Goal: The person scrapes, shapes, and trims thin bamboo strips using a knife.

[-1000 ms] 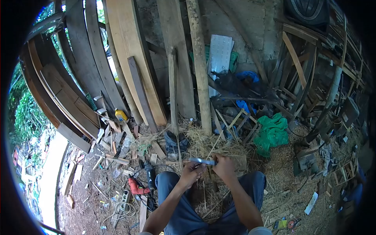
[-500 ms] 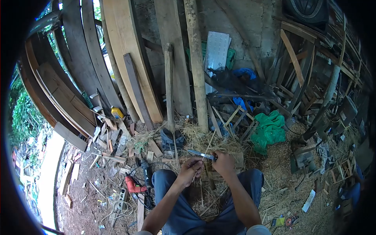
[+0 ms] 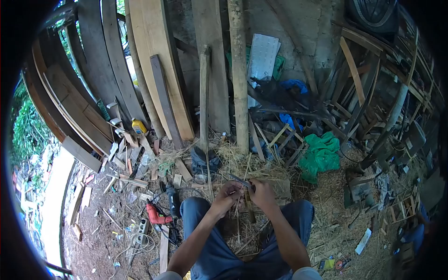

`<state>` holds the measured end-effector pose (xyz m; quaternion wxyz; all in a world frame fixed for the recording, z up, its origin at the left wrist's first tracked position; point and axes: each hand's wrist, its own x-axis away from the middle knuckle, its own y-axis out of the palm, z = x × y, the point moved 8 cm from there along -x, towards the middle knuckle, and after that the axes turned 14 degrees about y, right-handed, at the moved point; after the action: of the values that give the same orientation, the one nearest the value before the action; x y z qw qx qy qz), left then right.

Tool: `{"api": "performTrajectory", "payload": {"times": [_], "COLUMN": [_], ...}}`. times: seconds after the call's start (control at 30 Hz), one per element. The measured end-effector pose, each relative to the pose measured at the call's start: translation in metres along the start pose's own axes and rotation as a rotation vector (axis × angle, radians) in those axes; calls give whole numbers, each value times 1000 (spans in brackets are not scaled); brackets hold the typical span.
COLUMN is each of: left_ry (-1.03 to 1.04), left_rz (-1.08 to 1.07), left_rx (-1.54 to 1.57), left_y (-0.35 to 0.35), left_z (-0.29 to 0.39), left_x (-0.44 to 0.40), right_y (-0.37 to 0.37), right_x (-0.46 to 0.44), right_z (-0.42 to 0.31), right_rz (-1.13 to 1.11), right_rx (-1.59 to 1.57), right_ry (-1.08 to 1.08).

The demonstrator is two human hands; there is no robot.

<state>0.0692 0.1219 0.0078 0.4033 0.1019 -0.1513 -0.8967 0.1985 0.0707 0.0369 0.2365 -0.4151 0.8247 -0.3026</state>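
Between my knees, my right hand (image 3: 262, 192) is closed round the handle of a knife (image 3: 239, 179), whose blade points left and lies just above my left hand (image 3: 227, 197). The fingers of my left hand are pinched on a thin strip of bamboo or wood (image 3: 238, 221) that hangs down toward the ground. Blade and strip are close together at the fingertips, but I cannot make out whether they touch. A short brown stick or handle (image 3: 251, 214) stands just below my right hand.
A red power drill (image 3: 156, 214) and a dark angle grinder (image 3: 173, 200) lie left of my knee, near a power strip (image 3: 140, 231) with cords. Planks (image 3: 156, 28) and a pole (image 3: 239, 70) lean ahead. Green cloth (image 3: 319, 156) lies to the right. Straw and offcuts cover the ground.
The knife blade has turned and now slants down to the right, its tip nearer my left hand. Both hands stay nearly in place; the whole view has shifted slightly.
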Motion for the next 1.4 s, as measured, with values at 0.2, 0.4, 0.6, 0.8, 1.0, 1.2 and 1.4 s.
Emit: {"api": "performTrajectory", "payload": {"times": [0.2, 0.4, 0.6, 0.8, 1.0, 1.2, 1.4], "left_ry": [-52, -169, -81, -25, 259, 353, 469], "left_rz": [-58, -184, -290, -126, -79, -98, -57], "left_rx": [33, 11, -182, -209, -501, -568, -717], "left_y": [-9, -5, 10, 16, 22, 23, 18], "left_z": [-12, -20, -30, -55, -68, -84, -91], "left_x": [-10, -25, -55, -85, -106, -113, -121], "right_y": [23, 26, 7, -5, 14, 9, 25], "right_x": [0, -9, -14, 4, 16, 20, 15], "right_z": [22, 60, 106, 117, 139, 144, 139], "right_rz": [-61, -109, -36, -113, -133, -140, 25], "right_rx": [125, 49, 30, 55, 3, -36, -86], "right_ry": [146, 222, 356, 406, 376, 526, 330]}}
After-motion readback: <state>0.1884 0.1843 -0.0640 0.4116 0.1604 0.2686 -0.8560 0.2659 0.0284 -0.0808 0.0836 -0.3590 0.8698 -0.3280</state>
